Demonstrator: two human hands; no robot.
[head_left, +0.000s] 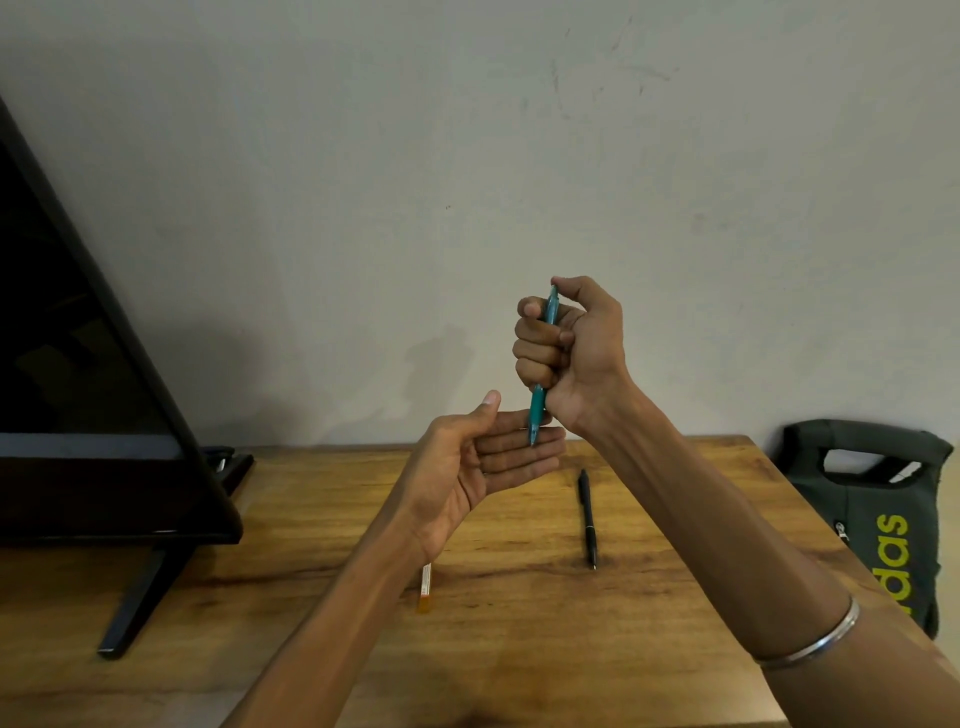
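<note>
Head view: nearest me, both bare forearms come in from the bottom edge, and the right one wears a silver bangle (810, 644). Under them runs a wooden table (519, 665). Near-centre on it lies an orange-and-white stick (425, 590), pen or pencil, I can't tell which. Its far end is hidden behind the left wrist. Further back and to the right, a black pen (587, 519) lies flat on the wood, running near to far, with nothing touching it.

Above the table I see the left hand (467, 467) raised, palm turned up and toward the right. Fingers are straight and together, thumb up, and it holds nothing. Just above it and slightly right, the right hand (571, 343) is a fist around the teal pen (537, 410). That pen is close to upright with a slight tilt. Four fingers wrap the barrel and the thumb is bent over the top end. The lower end sticks out below the fist, tip down, over the left fingers. I can't tell whether it touches them.

Far left, a dark screen (78, 338) stands on the table with one black foot (132, 603) showing. Far right, past the table edge, a dark grey bag (878, 525) with yellow-green lettering sits against the wall (467, 156). The wall is pale and scuffed, with hand shadows on it.
</note>
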